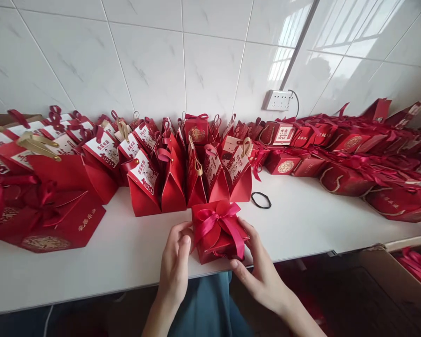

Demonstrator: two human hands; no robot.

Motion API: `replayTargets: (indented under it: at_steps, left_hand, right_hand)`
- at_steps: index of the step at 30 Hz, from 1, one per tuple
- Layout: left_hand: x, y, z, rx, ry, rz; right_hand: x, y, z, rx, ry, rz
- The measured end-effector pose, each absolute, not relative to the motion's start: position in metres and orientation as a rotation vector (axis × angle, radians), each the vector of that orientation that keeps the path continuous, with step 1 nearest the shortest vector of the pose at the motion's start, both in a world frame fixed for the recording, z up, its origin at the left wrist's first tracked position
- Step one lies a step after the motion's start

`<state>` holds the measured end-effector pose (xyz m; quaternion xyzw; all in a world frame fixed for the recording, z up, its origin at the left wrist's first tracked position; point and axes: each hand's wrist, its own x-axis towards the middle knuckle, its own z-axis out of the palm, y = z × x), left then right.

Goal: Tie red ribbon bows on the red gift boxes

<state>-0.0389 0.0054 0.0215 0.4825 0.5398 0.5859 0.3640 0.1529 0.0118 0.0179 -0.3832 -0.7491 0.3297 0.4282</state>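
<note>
A small red gift box with a bright pink satin ribbon bow on its lid sits at the front edge of the white table. My left hand is against its left side, fingers curled and thumb raised. Around the right side and near front corner is my right hand, its thumb low at the front. The box is held between both hands; some fingertips are hidden behind it. Right behind it stands a row of red triangular gift boxes with ribbon loops and white printed cards.
A larger red box with a bow lies at left. Several red boxes with bows and cord handles crowd the right. A black elastic band lies nearby. A power strip hangs on the tiled wall. A cardboard carton stands lower right.
</note>
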Motion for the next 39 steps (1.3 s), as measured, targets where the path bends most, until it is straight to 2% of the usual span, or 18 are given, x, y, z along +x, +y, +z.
replayTargets:
  at_steps: [4,11,16,22,29,34,39]
  left_hand:
    - [-0.050,-0.007,0.031,1.231,1.451,1.437]
    - [-0.041,-0.041,0.060,1.083,1.531,1.391]
    - [-0.034,-0.050,0.074,1.030,1.636,1.372]
    - [-0.045,-0.051,0.066,0.967,1.509,1.192]
    - [-0.055,-0.047,0.053,0.876,1.354,1.272]
    - [-0.055,-0.041,0.048,0.724,1.300,1.339]
    - [-0.060,-0.035,0.040,0.589,1.152,1.431]
  right_hand:
    - [0.145,0.009,0.024,-0.936,-1.849,0.814]
    - [0.139,0.001,0.046,-1.001,-1.910,0.480]
    - [0.138,0.000,0.055,-1.037,-1.902,0.477]
    - [0.142,0.003,0.059,-1.153,-1.750,0.633]
    - [0.141,-0.007,0.068,-1.500,-1.824,1.121]
    - [0.137,-0.007,0.061,-1.329,-1.675,1.435]
    - [0.141,0.000,0.057,-1.140,-1.409,1.560]
